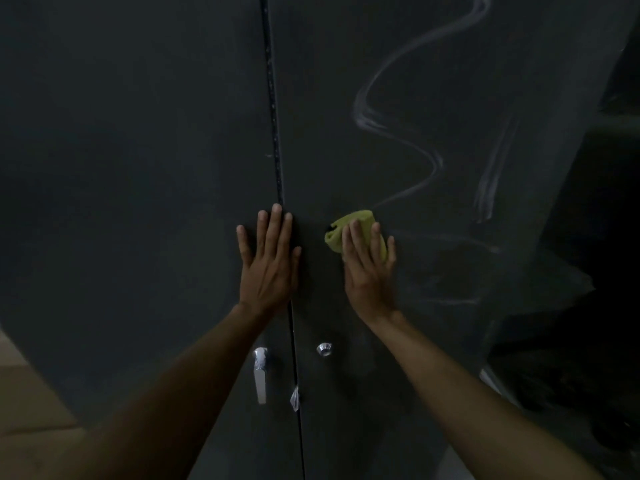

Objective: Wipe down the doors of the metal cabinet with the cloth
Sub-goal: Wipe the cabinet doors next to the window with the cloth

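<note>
Left hand: the left hand (pixel 268 263) is flat on the cabinet, palm down, fingers (pixel 275 226) spread wide and holding nothing.
Left hand placement: it straddles the dark seam (pixel 275 133) between the two doors, fingertips pointing up, the thumb out toward the right door.
Right hand: the right hand (pixel 369 268) presses flat on the cloth (pixel 349 225), fingers (pixel 358 237) laid over it, pinning it to the metal rather than gripping it.
Cloth: yellow-green, bunched and folded, it pokes out above and to the left of the right fingertips, against the right door (pixel 433 81).
Gap between hands: a narrow strip of bare door, the two hands close but not touching.
Left door: the left door (pixel 138 150) is dark and plain above and left of the left fingers.
Marks: pale wavy streaks (pixel 398 133) snake up the right door from just above the cloth, with more faint smears off to the right of the right hand.
Handle: a silver lever handle (pixel 260 374) sits well below the left hand, beside the forearm.
Lock: a small round silver lock (pixel 324 348) sits below the right hand, just across the seam from the handle.
Tag: a small pale tag (pixel 295 398) hangs at the seam, lower still.
</note>
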`<act>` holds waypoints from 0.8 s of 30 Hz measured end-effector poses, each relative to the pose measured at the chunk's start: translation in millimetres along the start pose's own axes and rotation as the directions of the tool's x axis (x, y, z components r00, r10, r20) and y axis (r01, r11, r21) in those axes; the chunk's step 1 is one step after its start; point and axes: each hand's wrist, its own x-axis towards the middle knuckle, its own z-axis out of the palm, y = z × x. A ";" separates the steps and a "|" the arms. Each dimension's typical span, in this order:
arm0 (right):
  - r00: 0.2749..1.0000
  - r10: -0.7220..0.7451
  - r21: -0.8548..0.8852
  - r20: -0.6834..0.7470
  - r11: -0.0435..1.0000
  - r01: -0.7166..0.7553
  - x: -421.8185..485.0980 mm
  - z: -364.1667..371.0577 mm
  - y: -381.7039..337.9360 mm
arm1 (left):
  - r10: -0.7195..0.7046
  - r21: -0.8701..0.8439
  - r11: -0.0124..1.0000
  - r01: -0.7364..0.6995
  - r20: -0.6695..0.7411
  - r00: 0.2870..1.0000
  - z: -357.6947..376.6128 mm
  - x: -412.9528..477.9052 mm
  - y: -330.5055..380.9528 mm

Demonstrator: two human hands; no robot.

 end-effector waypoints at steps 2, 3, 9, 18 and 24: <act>0.998 -0.065 0.021 0.003 0.998 0.065 8.9 2.2 -6.8 | 0.007 -0.004 1.000 -0.007 0.006 1.000 -1.8 2.8 -0.4; 0.995 -0.102 0.023 0.012 0.995 0.101 6.8 2.4 -9.8 | 0.007 -0.008 1.000 -0.007 0.005 1.000 -3.1 4.6 -0.5; 0.999 -0.032 -0.005 0.024 0.999 0.032 -19.7 -3.1 -3.4 | 0.009 -0.007 1.000 -0.009 -0.001 1.000 -10.9 16.5 -7.0; 0.995 -0.018 0.197 -0.099 0.980 0.038 21.4 -2.7 -16.6 | 0.076 0.042 0.996 -0.075 -0.024 0.997 -13.4 25.3 -11.9; 0.989 0.119 0.044 -0.084 0.992 -0.116 20.4 -5.0 0.7 | 0.115 0.056 0.992 -0.112 -0.051 0.992 -19.1 42.8 -15.4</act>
